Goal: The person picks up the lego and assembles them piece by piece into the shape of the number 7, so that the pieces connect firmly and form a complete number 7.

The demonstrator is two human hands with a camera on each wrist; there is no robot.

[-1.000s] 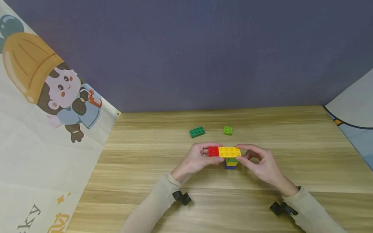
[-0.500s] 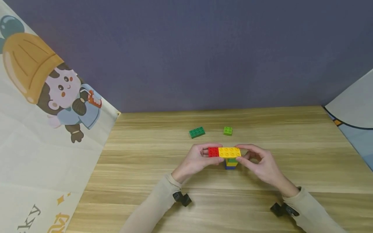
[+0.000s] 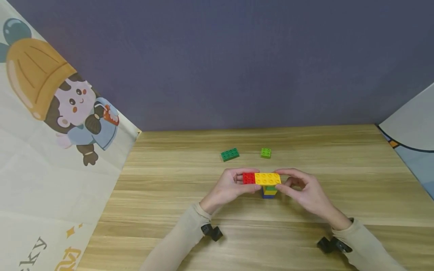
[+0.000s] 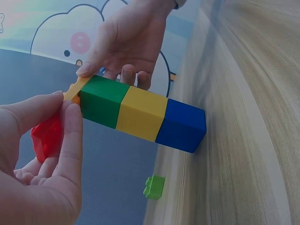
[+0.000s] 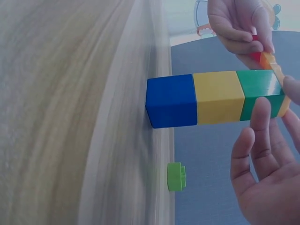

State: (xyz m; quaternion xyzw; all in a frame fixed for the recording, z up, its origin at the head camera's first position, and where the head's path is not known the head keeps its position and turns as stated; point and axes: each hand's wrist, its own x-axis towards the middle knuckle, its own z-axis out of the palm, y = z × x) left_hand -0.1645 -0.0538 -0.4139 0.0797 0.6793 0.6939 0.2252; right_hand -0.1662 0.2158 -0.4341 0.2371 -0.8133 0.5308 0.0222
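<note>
A flat yellow toy building plate (image 3: pixel 267 178) lies on top of an upright tower, with a red studded brick (image 3: pixel 249 178) at its left end. Below it the tower stacks a green brick (image 4: pixel 105 101), a yellow brick (image 4: pixel 143 112) and, on the tabletop, a blue brick (image 4: pixel 182 125). My left hand (image 3: pixel 228 184) pinches the plate between thumb and finger at the near and far sides, around the red brick. At the plate's right end, thumb and index finger of my right hand (image 3: pixel 306 190) pinch it too. The other right fingers are beside the green brick.
Behind the hands, a dark green brick (image 3: pixel 230 154) and a small lime green brick (image 3: pixel 266 153) lie on the wooden table (image 3: pixel 169 158). A dark blue-grey panel (image 3: pixel 237 67) rises at the table's back edge, and a printed cartoon sheet (image 3: pixel 44 180) borders the left.
</note>
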